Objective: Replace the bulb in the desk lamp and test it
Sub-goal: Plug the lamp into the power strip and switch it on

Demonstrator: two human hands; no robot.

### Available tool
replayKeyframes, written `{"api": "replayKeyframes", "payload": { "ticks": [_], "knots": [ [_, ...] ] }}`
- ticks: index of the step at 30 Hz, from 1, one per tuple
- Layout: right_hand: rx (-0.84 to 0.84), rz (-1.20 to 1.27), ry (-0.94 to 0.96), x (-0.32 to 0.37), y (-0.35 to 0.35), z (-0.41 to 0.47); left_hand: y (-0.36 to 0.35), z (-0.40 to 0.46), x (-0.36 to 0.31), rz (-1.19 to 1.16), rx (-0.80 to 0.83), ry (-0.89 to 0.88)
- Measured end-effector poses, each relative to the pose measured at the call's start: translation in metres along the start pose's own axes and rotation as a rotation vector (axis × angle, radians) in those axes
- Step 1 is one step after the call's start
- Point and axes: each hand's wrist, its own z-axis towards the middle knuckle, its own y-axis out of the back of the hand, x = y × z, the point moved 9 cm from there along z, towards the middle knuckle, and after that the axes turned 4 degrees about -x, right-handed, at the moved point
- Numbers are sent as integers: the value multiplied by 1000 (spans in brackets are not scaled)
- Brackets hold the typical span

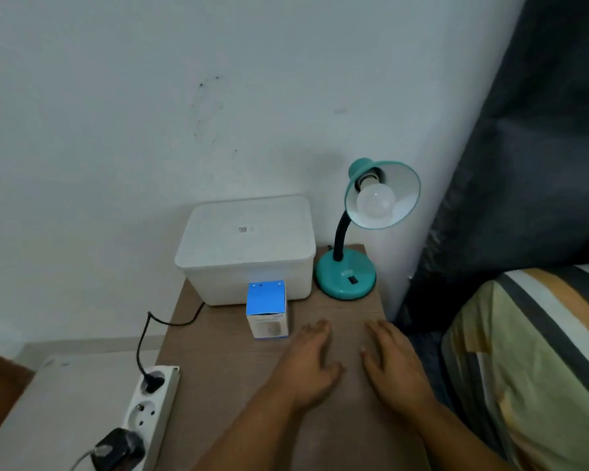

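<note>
A teal desk lamp (346,273) stands at the back right of the brown bedside table (337,314), its shade tilted toward me. A white bulb (375,200) sits in the socket and is unlit. A blue and white bulb box (267,309) stands upright in front of the white container. My left hand (308,363) and my right hand (393,360) lie flat on the tabletop, palms down, fingers apart, holding nothing. The box is just left of my left hand.
A white lidded plastic container (245,246) fills the table's back left. A white power strip (147,409) lies left of the table with the lamp's black plug (153,382) and a black adapter (118,448) in it. A striped pillow (531,365) and dark headboard lie to the right.
</note>
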Motion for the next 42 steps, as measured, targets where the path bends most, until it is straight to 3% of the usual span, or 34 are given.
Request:
{"api": "replayKeyframes", "payload": {
  "ticks": [8, 18, 31, 42],
  "knots": [
    [-143, -69, 158, -2, -5, 85, -16, 64, -14, 238, -45, -170],
    [-86, -120, 265, 4, -17, 103, -24, 86, 0, 298, -125, -150],
    [-71, -71, 247, 2, -18, 105, -26, 87, -1, 264, -104, -155],
    [-138, 1, 204, 2, -10, 103, -13, 80, -13, 235, -197, -123]
  ]
}}
